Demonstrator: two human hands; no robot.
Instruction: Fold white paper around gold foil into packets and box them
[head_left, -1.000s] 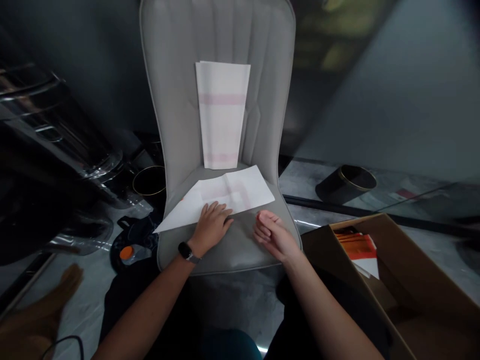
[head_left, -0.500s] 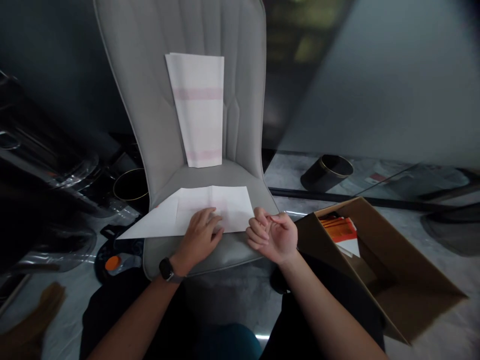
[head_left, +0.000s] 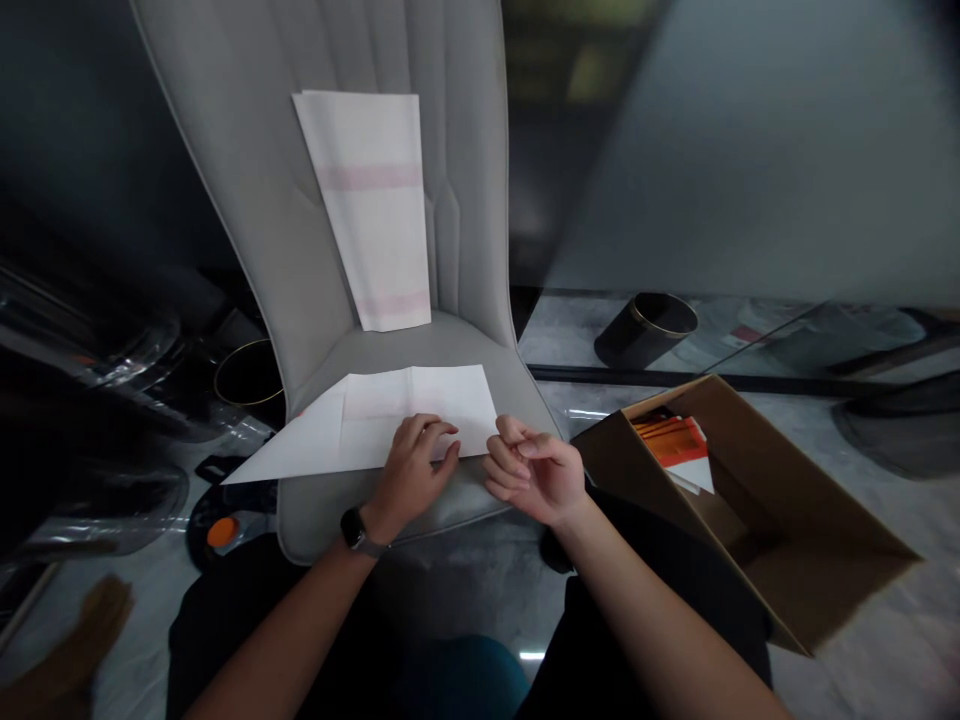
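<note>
A folded sheet of white paper (head_left: 375, 420) with a faint pink band lies across the front of the grey chair's seat, its pointed left end sticking out past the seat. My left hand (head_left: 415, 472), with a dark watch on the wrist, rests over the paper's lower middle; its fingers are bent, apart and hold nothing. At the paper's right edge is my right hand (head_left: 536, 472), palm turned up, fingers curled and thumb against the index finger. I see nothing inside it. A second folded white paper (head_left: 375, 230) with pink bands leans upright against the backrest.
The grey chair (head_left: 469, 240) stands before me. To its right is an open cardboard box (head_left: 817, 500) holding orange-and-white folded papers (head_left: 679, 445). Black bins (head_left: 646, 328) stand near the glass wall. A bottle with an orange cap (head_left: 223, 532) is at the lower left.
The view has shifted slightly. My left hand has slid a little to the right along the paper, nearer my right hand. My right hand keeps its curled shape by the right edge.
</note>
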